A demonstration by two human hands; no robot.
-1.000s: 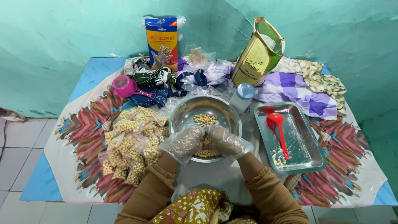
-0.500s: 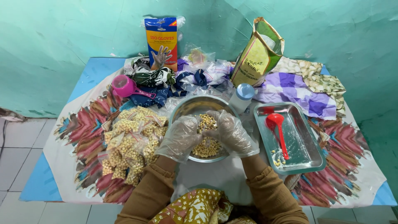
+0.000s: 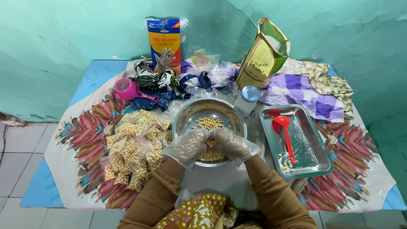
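Both gloved: left hand and right hand cupped together over steel bowl, fingers curled round a clump of chickpeas. Approx. half done, judging by pile of filled packets beside bowl w/ loose peas left. Patterned cloth over blue bench; teal wall, tiled floor.

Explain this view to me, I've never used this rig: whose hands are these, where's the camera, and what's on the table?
The camera sits on the person's head, looking down. The left hand and right hand, both in clear plastic gloves, meet over a steel bowl of small pale balls; what they grip is hidden. Left of the bowl lies a pile of small filled bags. To the right, a metal tray holds a red scoop. Behind stand a pink cup, a white bottle and a yellow-green bag.
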